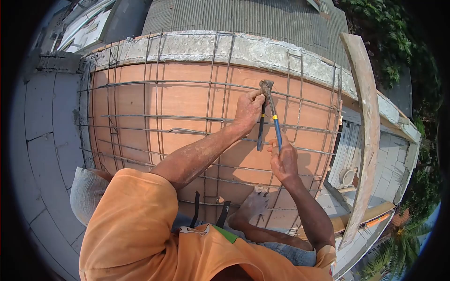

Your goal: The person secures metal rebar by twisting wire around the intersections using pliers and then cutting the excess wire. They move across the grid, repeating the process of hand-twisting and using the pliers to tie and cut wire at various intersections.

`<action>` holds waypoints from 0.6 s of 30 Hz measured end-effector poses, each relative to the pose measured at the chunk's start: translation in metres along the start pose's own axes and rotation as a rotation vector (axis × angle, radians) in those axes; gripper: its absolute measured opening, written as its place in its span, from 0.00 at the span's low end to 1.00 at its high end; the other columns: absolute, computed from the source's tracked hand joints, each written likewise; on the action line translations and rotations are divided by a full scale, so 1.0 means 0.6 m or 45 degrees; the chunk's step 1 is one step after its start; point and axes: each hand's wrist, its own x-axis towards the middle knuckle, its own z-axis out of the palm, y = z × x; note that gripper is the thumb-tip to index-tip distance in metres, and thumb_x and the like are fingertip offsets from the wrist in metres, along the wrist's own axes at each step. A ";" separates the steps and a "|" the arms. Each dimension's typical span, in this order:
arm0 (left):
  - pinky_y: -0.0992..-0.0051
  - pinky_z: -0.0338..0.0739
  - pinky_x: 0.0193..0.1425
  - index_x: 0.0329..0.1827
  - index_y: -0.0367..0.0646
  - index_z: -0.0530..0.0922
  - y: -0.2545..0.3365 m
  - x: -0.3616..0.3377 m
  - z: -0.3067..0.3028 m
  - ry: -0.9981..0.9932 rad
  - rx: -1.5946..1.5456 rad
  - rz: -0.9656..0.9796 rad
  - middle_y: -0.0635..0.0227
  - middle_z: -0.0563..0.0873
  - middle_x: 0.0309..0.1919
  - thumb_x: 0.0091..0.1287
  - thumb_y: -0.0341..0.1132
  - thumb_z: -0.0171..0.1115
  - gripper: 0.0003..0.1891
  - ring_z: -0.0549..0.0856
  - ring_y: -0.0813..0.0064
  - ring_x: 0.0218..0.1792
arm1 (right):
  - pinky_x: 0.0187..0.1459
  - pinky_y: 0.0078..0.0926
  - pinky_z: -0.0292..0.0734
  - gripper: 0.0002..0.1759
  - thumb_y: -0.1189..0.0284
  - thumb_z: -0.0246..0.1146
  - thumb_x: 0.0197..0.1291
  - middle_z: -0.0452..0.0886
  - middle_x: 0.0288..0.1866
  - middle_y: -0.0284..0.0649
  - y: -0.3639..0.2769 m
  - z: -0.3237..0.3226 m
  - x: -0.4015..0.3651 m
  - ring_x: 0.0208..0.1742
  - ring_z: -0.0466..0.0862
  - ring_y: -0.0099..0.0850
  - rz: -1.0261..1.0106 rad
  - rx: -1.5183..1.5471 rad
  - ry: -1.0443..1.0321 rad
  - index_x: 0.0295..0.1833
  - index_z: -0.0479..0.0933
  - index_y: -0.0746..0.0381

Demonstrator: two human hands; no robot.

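Observation:
A pair of end-cutting pincers (277, 129) with blue and yellow grips stands over the rebar grid (187, 117), its jaws up at a far horizontal bar. My right hand (284, 163) is closed round the end of one handle, while the other handle hangs free to the left, so the handles are apart. Close beside the pincers' head, my left hand (248, 112) is closed in a pinch. Whether its fingertips grip a thin tie wire or the tool's neck I cannot make out. Both hands are above the bars.
Under the bars lies an orange-brown plywood panel (183, 100). A rough concrete beam (187, 49) runs along the far side, corrugated roofing (253, 18) beyond it. A long wooden plank (368, 122) rises at right. My bare foot (257, 203) rests among the bars; grey block wall (47, 140) stands left.

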 end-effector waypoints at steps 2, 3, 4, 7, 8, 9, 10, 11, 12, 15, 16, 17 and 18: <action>0.78 0.71 0.33 0.31 0.36 0.80 -0.005 0.002 0.002 0.058 -0.113 0.003 0.75 0.75 0.22 0.71 0.37 0.54 0.15 0.73 0.83 0.26 | 0.40 0.41 0.80 0.20 0.83 0.53 0.60 0.83 0.34 0.49 0.001 0.002 0.003 0.36 0.86 0.48 -0.066 -0.092 0.031 0.60 0.70 0.69; 0.78 0.69 0.31 0.31 0.36 0.80 0.005 -0.001 0.003 0.112 -0.253 -0.001 0.75 0.75 0.22 0.71 0.36 0.56 0.14 0.72 0.84 0.26 | 0.40 0.43 0.80 0.19 0.83 0.53 0.59 0.82 0.33 0.50 -0.002 0.002 0.004 0.36 0.86 0.49 -0.065 -0.028 0.024 0.57 0.71 0.68; 0.78 0.68 0.30 0.31 0.35 0.80 0.012 -0.003 0.002 0.168 -0.394 -0.006 0.76 0.75 0.22 0.70 0.35 0.57 0.13 0.71 0.84 0.26 | 0.40 0.44 0.80 0.17 0.84 0.54 0.57 0.82 0.32 0.50 -0.005 0.002 0.005 0.36 0.85 0.50 -0.064 0.036 0.014 0.54 0.72 0.68; 0.77 0.80 0.45 0.40 0.34 0.83 0.007 0.001 -0.015 0.131 -0.392 -0.032 0.67 0.84 0.30 0.69 0.34 0.58 0.11 0.81 0.81 0.32 | 0.41 0.45 0.80 0.17 0.85 0.54 0.53 0.82 0.32 0.51 -0.018 0.003 0.008 0.36 0.85 0.50 -0.001 0.023 -0.042 0.51 0.72 0.67; 0.77 0.80 0.45 0.40 0.34 0.83 0.003 0.005 -0.016 0.130 -0.392 -0.030 0.67 0.84 0.30 0.69 0.34 0.58 0.11 0.81 0.81 0.32 | 0.41 0.45 0.80 0.17 0.85 0.54 0.53 0.82 0.32 0.51 -0.017 0.003 0.008 0.36 0.85 0.50 -0.002 0.022 -0.041 0.51 0.72 0.67; 0.77 0.80 0.43 0.39 0.34 0.82 -0.002 0.008 -0.018 0.142 -0.273 -0.015 0.66 0.84 0.30 0.69 0.35 0.58 0.11 0.82 0.80 0.30 | 0.41 0.45 0.80 0.18 0.84 0.55 0.53 0.82 0.32 0.51 -0.014 0.004 0.007 0.36 0.85 0.51 -0.020 -0.027 -0.052 0.51 0.72 0.67; 0.76 0.80 0.41 0.37 0.34 0.82 -0.007 0.012 -0.020 0.154 -0.153 0.000 0.65 0.85 0.30 0.69 0.35 0.59 0.11 0.82 0.79 0.29 | 0.41 0.45 0.80 0.18 0.84 0.56 0.52 0.82 0.32 0.51 -0.011 0.005 0.007 0.36 0.85 0.52 -0.038 -0.075 -0.064 0.51 0.72 0.66; 0.76 0.80 0.41 0.37 0.34 0.82 -0.011 0.016 -0.023 0.154 -0.153 0.001 0.65 0.85 0.30 0.69 0.35 0.59 0.11 0.82 0.79 0.29 | 0.41 0.45 0.80 0.18 0.84 0.56 0.52 0.82 0.32 0.51 -0.009 0.004 0.008 0.36 0.85 0.52 -0.040 -0.075 -0.064 0.51 0.72 0.66; 0.75 0.81 0.39 0.35 0.35 0.81 -0.011 0.018 -0.026 0.155 -0.115 0.044 0.66 0.84 0.28 0.70 0.36 0.59 0.11 0.82 0.79 0.27 | 0.41 0.44 0.80 0.18 0.83 0.57 0.52 0.83 0.32 0.51 -0.007 0.003 0.008 0.37 0.86 0.49 -0.062 -0.131 -0.058 0.51 0.72 0.67; 0.74 0.81 0.35 0.31 0.37 0.79 0.000 0.028 -0.047 0.207 -0.061 0.050 0.67 0.82 0.25 0.71 0.37 0.59 0.13 0.82 0.78 0.25 | 0.41 0.37 0.82 0.22 0.79 0.56 0.58 0.84 0.37 0.50 -0.018 -0.008 0.011 0.38 0.87 0.42 0.093 0.063 -0.146 0.59 0.68 0.69; 0.74 0.81 0.33 0.29 0.38 0.78 0.007 0.031 -0.058 0.259 -0.048 0.010 0.68 0.82 0.24 0.72 0.37 0.58 0.14 0.83 0.77 0.25 | 0.41 0.31 0.84 0.26 0.76 0.54 0.65 0.84 0.42 0.51 -0.026 -0.014 0.011 0.39 0.88 0.38 0.272 0.311 -0.244 0.68 0.65 0.72; 0.74 0.81 0.33 0.29 0.38 0.78 0.015 0.036 -0.071 0.257 -0.041 0.013 0.68 0.82 0.24 0.72 0.37 0.58 0.14 0.83 0.77 0.25 | 0.41 0.31 0.84 0.26 0.76 0.54 0.65 0.84 0.42 0.51 -0.027 -0.021 0.012 0.39 0.88 0.38 0.270 0.318 -0.242 0.68 0.65 0.72; 0.73 0.82 0.33 0.30 0.39 0.77 0.022 0.041 -0.086 0.293 -0.159 -0.005 0.67 0.81 0.24 0.73 0.37 0.57 0.13 0.83 0.76 0.25 | 0.40 0.30 0.85 0.27 0.76 0.55 0.64 0.84 0.42 0.52 -0.025 -0.031 0.012 0.38 0.88 0.38 0.373 0.613 -0.257 0.67 0.63 0.76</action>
